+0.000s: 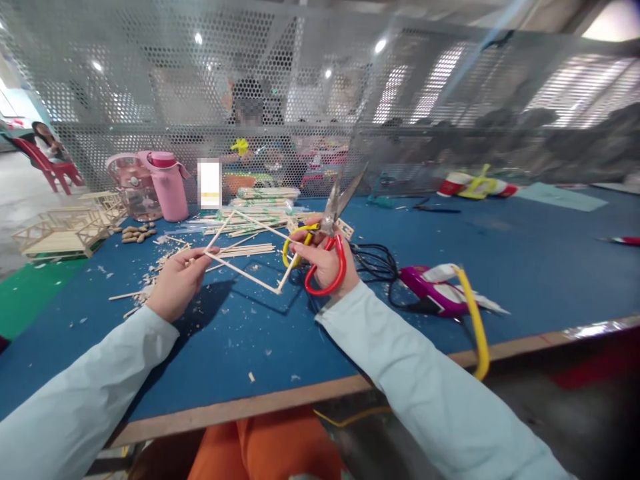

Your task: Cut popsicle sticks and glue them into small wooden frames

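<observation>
A thin wooden stick frame (250,274), four-sided, is held up above the blue table. My left hand (179,280) pinches its left corner between thumb and fingers. At the frame's right side, my right hand (327,261) grips it with the thumb and fingers. The same hand also carries scissors (329,217) with one red and one yellow handle, their blades apart and pointing up and away. Behind the frame, loose sticks (247,251) lie on the table, with small wood scraps around them.
On the blue table (310,360), a purple glue gun (440,291) with black cord lies right. Stick models (63,233), peanuts (135,233), a pink bottle (169,188) and a clear jug (136,190) stand left. A perforated metal screen (175,87) rises behind.
</observation>
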Motion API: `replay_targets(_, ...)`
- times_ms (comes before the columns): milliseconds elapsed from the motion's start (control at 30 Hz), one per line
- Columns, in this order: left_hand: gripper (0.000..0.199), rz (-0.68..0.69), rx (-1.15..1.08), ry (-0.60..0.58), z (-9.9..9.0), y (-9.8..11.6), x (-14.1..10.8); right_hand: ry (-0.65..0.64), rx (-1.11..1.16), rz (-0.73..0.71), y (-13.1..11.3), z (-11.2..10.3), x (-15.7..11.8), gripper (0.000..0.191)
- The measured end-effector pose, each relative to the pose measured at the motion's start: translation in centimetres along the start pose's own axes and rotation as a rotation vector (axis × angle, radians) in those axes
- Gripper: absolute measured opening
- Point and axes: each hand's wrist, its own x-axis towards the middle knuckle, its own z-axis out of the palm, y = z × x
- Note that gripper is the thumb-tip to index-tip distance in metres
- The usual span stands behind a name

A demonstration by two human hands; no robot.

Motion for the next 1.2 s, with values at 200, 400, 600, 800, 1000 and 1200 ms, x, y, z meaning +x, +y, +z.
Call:
replay_targets(200,0.028,-0.174,-0.198,-0.182,-0.5,0.3,-0.2,0.008,-0.023,-0.012,0.1,-0.3,0.3,0.038)
replay_targets(400,0.031,-0.271,-0.284,-0.292,-0.8,0.5,-0.2,0.027,0.033,-0.009,0.1,-0.5,0.6,0.036)
replay_targets(600,0.04,-0.23,-0.374,-0.4,-0.7,0.5,-0.8,0.005,0.133,0.082,0.7,-0.6,0.8,0.038)
replay_targets(800,0.044,-0.101,-0.448,-0.331,-0.1,1.1,-1.3,-0.095,0.013,0.161,1.2,0.2,0.0,0.035)
replay_targets(1000,0.032,0.153,-0.25,0.005,0.1,2.9,-2.0,-0.041,-0.337,-0.049,0.1,1.1,-1.0,0.034)
replay_targets(1200,0.016,0.455,0.459,-0.107,1.1,3.3,-2.8,-0.205,-0.094,0.059,-1.1,3.1,-3.0,0.032)
